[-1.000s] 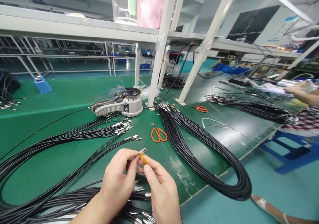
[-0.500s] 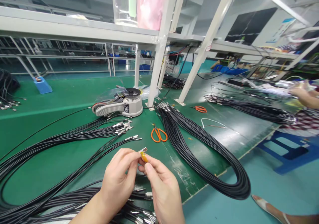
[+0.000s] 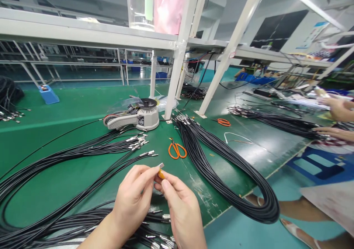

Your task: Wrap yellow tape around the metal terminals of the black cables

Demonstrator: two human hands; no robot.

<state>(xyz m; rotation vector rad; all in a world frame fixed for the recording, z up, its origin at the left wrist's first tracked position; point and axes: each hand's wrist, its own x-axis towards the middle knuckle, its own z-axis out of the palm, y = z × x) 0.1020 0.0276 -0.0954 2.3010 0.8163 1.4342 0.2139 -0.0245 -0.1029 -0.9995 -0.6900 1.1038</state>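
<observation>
My left hand point(image 3: 133, 193) pinches a small silver cable connector point(image 3: 162, 165) between thumb and index finger, its metal end poking out past the fingertips. Just below that end shows a strip of amber tape point(image 3: 160, 174), partly covered by my fingers. Closed around the lower side of the same piece, my right hand point(image 3: 182, 206) has its thumb against the tape. Whatever cable runs from the connector is hidden by my hands. Beneath them lie black cables with silver ends point(image 3: 163, 241). Orange-handled scissors point(image 3: 177, 151) rest on the green table beyond my right hand.
A grey tape dispenser point(image 3: 148, 118) stands behind more black cables point(image 3: 91, 149) at left. A looped cable bundle point(image 3: 235, 168) overhangs the table's right edge. White shelf posts point(image 3: 179, 53) rise from the tabletop. At far right are a co-worker's hands point(image 3: 339, 109) and a blue stool point(image 3: 318, 164).
My fingers have shifted slightly, and less of the amber tape shows now. On the right, the co-worker's hands have moved, and more of the legs and clothing has come into view.
</observation>
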